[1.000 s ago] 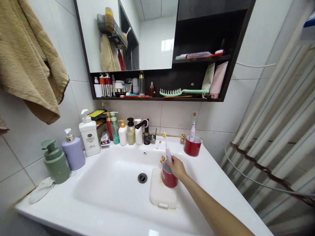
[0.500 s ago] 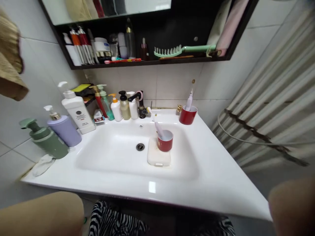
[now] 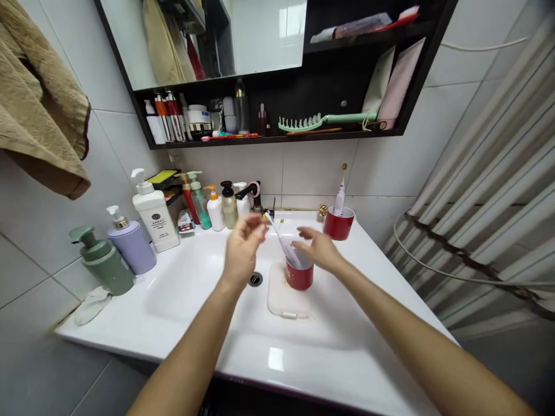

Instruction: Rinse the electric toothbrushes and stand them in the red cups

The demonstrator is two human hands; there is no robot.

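Note:
A red cup [image 3: 299,278] stands on a white soap box [image 3: 281,305] in the sink basin. An electric toothbrush [image 3: 284,245] with a pale handle leans out of it to the upper left. My left hand [image 3: 243,248] hovers left of the toothbrush, fingers curled loosely and apart, with nothing seen in them. My right hand [image 3: 318,249] is just right of the toothbrush and above the cup's rim, fingers spread and bent. Its fingertips come close to the handle; whether they touch it I cannot tell.
A second red cup [image 3: 339,224] with another toothbrush stands at the back right of the white sink [image 3: 347,370]. Several pump bottles [image 3: 158,222] line the left and back. The black faucet [image 3: 255,196] rises behind my left hand. Above hangs a dark mirror cabinet [image 3: 277,140].
Both hands have come into view over the sink, reaching in from either side of the toothbrush. The camera view has tilted upward. The cup and toothbrush stay on the soap box.

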